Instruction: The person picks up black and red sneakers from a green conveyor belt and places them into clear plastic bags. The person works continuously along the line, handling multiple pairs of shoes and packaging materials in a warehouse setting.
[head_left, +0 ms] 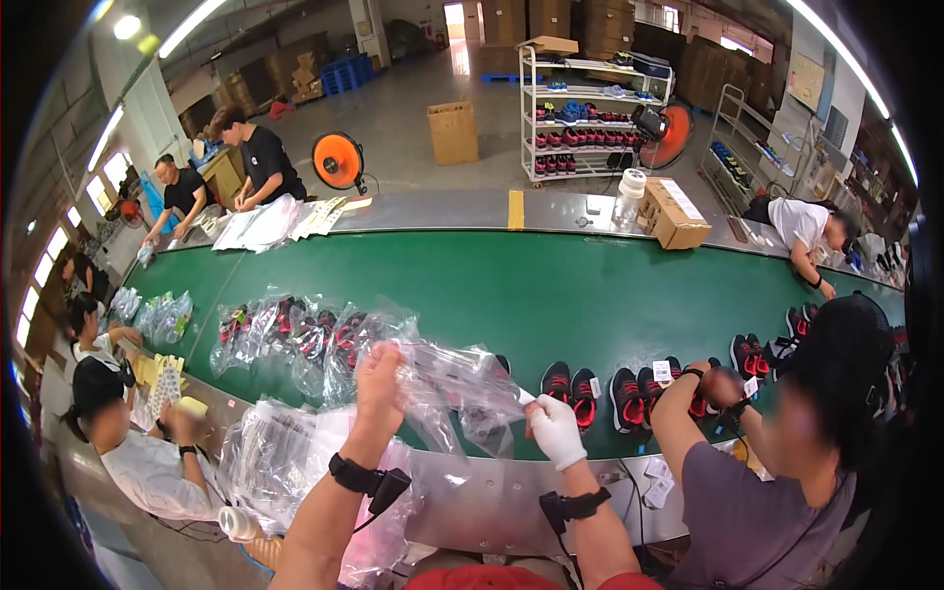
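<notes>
Between my hands a clear plastic bag (462,383) is stretched out over the near edge of the green conveyor belt (442,285). My left hand (379,388), bare, is closed on one end of it. In a white glove, my right hand (557,433) pinches the other end. Part of a dark shoe (502,363) shows behind the bag; I cannot tell whether anything is inside it. Just right of my gloved hand stands a pair of black and red shoes (570,393) with a white tag. Several bagged shoes (285,329) lie on the belt to the left.
A pile of clear bags (285,457) lies left of my forearm on the metal ledge (492,497). Close on my right, a person in a grey shirt (757,511) handles shoes. Other people work at left and far right. A carton (674,213) sits on the far ledge.
</notes>
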`<control>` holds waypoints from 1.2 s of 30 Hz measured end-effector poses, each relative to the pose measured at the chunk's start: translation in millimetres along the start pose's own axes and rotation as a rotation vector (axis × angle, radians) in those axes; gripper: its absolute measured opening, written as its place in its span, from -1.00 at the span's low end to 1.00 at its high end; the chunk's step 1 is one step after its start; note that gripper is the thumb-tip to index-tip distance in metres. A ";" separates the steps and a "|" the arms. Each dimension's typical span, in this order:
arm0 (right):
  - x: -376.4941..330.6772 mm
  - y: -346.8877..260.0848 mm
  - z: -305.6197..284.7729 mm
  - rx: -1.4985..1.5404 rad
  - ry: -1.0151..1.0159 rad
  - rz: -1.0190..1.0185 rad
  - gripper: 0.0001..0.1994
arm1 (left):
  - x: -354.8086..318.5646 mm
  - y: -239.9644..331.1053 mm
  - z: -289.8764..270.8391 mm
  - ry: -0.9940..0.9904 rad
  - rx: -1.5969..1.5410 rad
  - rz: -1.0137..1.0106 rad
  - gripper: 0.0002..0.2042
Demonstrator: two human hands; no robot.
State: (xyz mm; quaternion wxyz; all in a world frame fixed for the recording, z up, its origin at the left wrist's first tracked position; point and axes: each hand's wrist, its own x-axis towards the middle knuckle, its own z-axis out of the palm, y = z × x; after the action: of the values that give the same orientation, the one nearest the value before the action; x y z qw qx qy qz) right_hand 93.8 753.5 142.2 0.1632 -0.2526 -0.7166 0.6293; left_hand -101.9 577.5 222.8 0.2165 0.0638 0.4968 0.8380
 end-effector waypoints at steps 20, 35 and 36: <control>118.4 -1.7 161.6 -0.609 -0.037 -0.665 -0.58 | -35.2 23.6 -86.7 -0.572 1.449 0.533 -0.77; 127.4 -72.0 191.1 -0.436 -0.253 -0.374 -0.72 | 109.3 113.2 -179.0 0.414 0.469 0.175 -0.82; 143.0 -55.1 190.6 -0.246 -0.576 -0.010 -0.70 | 109.4 105.6 -173.8 0.321 0.749 0.207 -0.83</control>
State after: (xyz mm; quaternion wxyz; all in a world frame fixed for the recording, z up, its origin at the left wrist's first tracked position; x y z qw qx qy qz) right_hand -137.1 674.0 154.9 -0.0752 -0.0782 -0.8054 0.5827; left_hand -287.7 440.6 215.2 0.0128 0.0564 0.7855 0.6161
